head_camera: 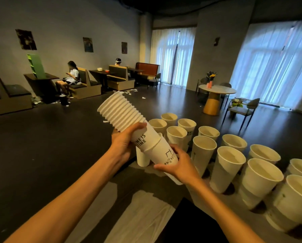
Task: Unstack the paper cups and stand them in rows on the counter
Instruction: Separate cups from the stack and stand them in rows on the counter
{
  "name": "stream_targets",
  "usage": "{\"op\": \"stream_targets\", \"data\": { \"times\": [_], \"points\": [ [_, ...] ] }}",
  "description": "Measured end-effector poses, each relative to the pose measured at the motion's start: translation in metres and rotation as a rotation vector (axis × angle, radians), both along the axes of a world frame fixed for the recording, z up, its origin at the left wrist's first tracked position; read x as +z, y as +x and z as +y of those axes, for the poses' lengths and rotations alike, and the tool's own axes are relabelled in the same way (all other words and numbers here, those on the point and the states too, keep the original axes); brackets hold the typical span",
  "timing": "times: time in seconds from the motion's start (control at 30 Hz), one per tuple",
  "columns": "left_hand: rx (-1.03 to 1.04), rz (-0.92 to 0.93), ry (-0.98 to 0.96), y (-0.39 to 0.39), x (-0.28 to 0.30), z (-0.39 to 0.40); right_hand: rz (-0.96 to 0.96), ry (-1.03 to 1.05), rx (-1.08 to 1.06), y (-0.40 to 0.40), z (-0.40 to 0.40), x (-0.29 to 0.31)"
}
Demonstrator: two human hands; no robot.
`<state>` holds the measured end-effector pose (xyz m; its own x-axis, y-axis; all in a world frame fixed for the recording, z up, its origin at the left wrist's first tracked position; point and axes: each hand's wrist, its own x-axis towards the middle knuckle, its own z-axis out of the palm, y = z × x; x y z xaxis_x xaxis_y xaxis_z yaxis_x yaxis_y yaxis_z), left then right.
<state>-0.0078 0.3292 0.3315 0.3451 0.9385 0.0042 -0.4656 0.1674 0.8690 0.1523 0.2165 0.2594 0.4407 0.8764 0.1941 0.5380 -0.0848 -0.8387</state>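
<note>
Both forearms reach up from the bottom edge of the frame toward its middle, where the person holds a stack of paper cups [122,113] tilted on a slant, rims pointing to the upper left. At the stack's upper end, the left hand [124,143] grips it from below and the left, with its thumb curled over the printed wall just under the ridged run of rims. Lower and to the right, the right hand [180,165] wraps its fingers around the outermost cup [161,155], the one with small black print; that cup has slid partly off the end of the stack, and its base points down toward the lower right. Both sit above the near left end of the counter [196,192].

Right of the hands, standing cups [225,168] fill the counter upright in rows that run from the centre of the frame out to the right edge, mouths open upward, set close beside one another. One more cup [143,159] stands just below the left hand, partly hidden behind the stack.
</note>
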Motion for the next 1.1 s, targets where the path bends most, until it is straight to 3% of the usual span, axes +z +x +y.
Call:
{"op": "stream_targets", "data": {
  "times": [0.2,0.3,0.77,0.9,1.1],
  "points": [
    [0.022,-0.226,-0.236,-0.024,0.020,0.028,0.189,-0.009,-0.136,0.014,0.014,-0.041],
    [0.026,-0.251,-0.290,-0.038,0.022,0.036,0.216,0.005,-0.167,0.012,0.027,-0.053],
    [-0.068,-0.172,-0.181,-0.041,0.025,0.033,0.168,-0.181,-0.228,0.021,0.024,-0.053],
    [-0.257,-0.071,-0.061,-0.015,0.031,0.001,0.186,-0.149,-0.255,0.029,-0.008,-0.028],
    [-0.583,0.055,-0.053,0.039,0.015,-0.062,0.563,-0.030,0.083,0.033,-0.080,0.030]
  ]
}}
